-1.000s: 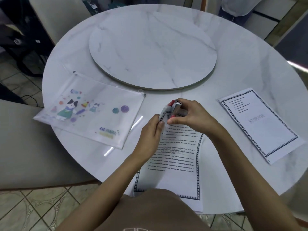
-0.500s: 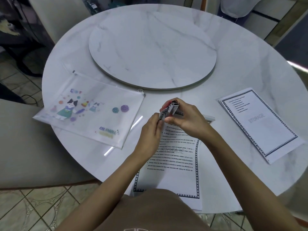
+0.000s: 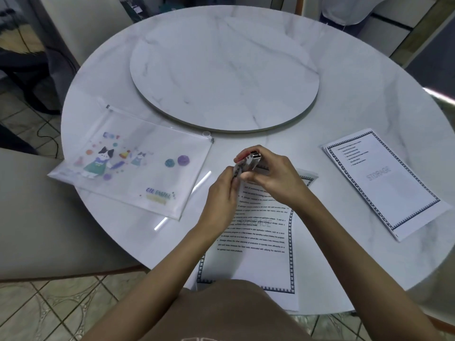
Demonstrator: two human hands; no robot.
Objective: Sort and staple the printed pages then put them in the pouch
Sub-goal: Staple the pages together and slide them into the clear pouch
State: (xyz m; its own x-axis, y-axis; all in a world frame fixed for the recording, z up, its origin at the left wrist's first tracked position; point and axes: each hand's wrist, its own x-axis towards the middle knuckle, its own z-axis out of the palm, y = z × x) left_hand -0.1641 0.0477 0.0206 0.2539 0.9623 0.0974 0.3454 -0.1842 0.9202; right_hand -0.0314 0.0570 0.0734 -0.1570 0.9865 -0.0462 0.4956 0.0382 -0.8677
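Note:
A set of printed pages (image 3: 261,232) with a patterned border lies in front of me on the marble table. My left hand (image 3: 221,195) pinches its top left corner, lifted off the table. My right hand (image 3: 270,178) grips a small silver and red stapler (image 3: 252,159) clamped over that corner. A second set of pages (image 3: 384,183), marked STORAGE, lies to the right. A clear zip pouch (image 3: 133,166) with cartoon cat prints lies flat to the left.
A round marble turntable (image 3: 224,77) fills the middle of the round table (image 3: 369,82). A padded chair seat (image 3: 44,217) stands close on the left, another chair at the back left. A person stands beyond the table's far edge.
My right hand has tilted the stapler and closed it lower over the page corner. The left hand kept its pinch on the corner.

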